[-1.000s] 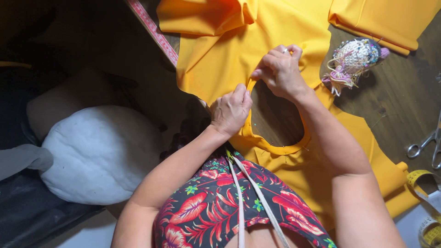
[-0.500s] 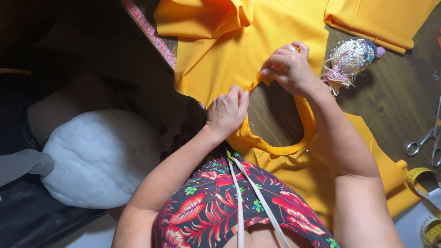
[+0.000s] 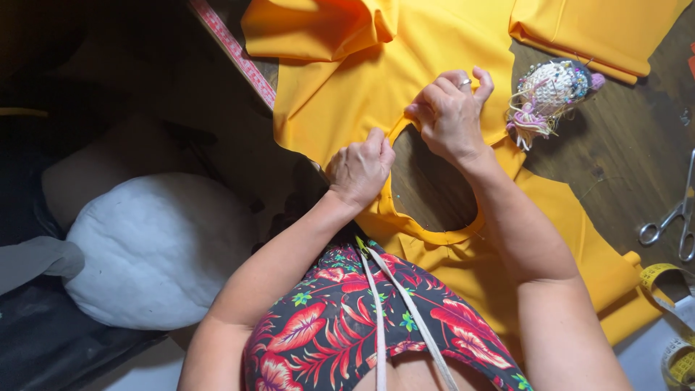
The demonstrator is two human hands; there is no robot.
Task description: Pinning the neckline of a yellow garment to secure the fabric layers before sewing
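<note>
Pincushion, scissors, tape measure, white cushion.

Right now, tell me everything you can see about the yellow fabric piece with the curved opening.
The yellow fabric looks smooth and matte, spread flat on a dark wooden table. A rounded cutout edged with a narrow folded band shows the table through it. The left hand and right hand pinch that band at its upper rim. More folded yellow pieces lie above.
</note>
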